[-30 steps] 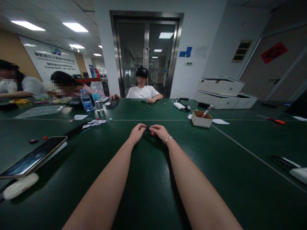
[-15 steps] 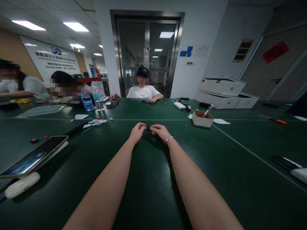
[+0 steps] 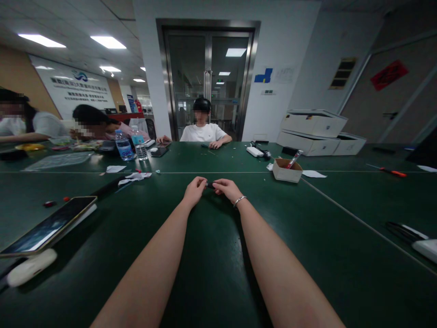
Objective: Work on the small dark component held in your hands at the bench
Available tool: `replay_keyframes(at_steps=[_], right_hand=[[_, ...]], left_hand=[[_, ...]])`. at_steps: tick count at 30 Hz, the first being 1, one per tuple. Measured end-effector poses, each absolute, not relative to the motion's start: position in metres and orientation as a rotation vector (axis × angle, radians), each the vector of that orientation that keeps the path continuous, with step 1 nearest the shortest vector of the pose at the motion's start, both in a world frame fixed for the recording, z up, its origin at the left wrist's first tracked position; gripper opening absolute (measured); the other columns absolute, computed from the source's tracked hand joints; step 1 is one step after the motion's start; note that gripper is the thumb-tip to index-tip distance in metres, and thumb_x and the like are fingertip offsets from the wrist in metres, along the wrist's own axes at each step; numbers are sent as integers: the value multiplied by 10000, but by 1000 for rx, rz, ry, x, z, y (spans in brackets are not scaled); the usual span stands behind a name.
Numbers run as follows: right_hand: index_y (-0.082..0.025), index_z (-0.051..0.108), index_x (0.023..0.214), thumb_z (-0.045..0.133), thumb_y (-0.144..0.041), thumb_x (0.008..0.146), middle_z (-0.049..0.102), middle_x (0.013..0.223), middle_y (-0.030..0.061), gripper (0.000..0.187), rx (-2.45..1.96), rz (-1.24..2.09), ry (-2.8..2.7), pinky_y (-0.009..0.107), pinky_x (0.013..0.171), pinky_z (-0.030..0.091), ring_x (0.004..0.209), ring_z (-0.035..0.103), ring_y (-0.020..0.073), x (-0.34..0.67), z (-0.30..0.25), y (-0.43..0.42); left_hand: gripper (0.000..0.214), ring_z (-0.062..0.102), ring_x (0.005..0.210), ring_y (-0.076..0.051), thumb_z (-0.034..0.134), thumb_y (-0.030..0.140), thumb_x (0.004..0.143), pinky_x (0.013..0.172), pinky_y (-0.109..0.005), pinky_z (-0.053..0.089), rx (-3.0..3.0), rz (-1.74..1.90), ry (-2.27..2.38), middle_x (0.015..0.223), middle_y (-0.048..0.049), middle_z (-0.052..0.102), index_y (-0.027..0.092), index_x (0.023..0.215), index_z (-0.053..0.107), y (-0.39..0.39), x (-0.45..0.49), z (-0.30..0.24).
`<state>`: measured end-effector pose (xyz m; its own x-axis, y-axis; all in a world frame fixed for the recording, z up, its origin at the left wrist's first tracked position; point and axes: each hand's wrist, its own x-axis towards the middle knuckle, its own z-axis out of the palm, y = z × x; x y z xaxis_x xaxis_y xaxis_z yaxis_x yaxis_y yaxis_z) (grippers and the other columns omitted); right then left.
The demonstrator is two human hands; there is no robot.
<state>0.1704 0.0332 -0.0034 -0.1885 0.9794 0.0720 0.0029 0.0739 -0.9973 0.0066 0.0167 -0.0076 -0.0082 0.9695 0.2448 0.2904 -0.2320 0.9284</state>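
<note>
1. Between the two hands' fingertips sits a small dark piece [image 3: 210, 185], just above or on the green table [image 3: 211, 264]; which of the two cannot be told.
2. Its long axis runs crosswise, from one hand to the other, roughly level with a slight dip toward the right hand. A paler, greyish end points to the left hand; the darker end points to the right hand, partly hidden by fingers.
3. At the grip's left side, the left hand [image 3: 194, 192] pinches the paler end, thumb and fingers nearly closed.
4. At the grip's right side, the right hand [image 3: 228, 189] has the darker end between thumb and fingers, also nearly closed. A silver bracelet [image 3: 240, 201] circles that wrist.
5. Left of the grip and slightly beyond lie crumpled papers [image 3: 134, 177]; farther left and nearer is a phone [image 3: 51, 225], with a white rounded case [image 3: 32, 268] just beside it.
6. Right of the grip and slightly beyond stands a small open box [image 3: 287, 171].
7. Straight beyond the grip, well apart, sits a person [image 3: 205, 132] in white.
</note>
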Motion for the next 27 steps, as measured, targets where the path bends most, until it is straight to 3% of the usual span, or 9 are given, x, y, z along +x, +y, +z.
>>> replay_keyframes(at_steps=[9,12,16,27], right_hand=[[-111,650,810,736,-185,680,627,565,-13,173,-1058,1281,-1389,174,500,468,476,563,62,171,-3,32],[-112,648,801,729,-206,692,624,556,-12,165,-1055,1279,-1389,177,503,471,470,562,63,171,-3,31],[-116,650,794,733,-243,694,631,559,-4,182,-1057,1275,-1402,180,505,471,472,567,67,171,-3,32],[-120,660,820,735,-233,691,641,585,1,187,-1059,1278,-1416,187,528,481,496,574,73,172,-3,32]], left_hand=[[239,512,613,-107,477,339,806,500,-199,382,1560,1265,1311,785,-25,590,187,948,595,16,6,-8],[269,483,557,-100,444,373,825,487,-199,372,1553,1255,1297,700,-11,560,182,942,592,19,6,-10],[229,505,599,-96,483,320,799,505,-188,382,1565,1247,1293,755,-16,576,189,949,597,20,6,-11],[252,510,604,-103,472,372,815,514,-198,390,1611,1247,1278,727,-11,569,182,929,592,18,7,-10]])
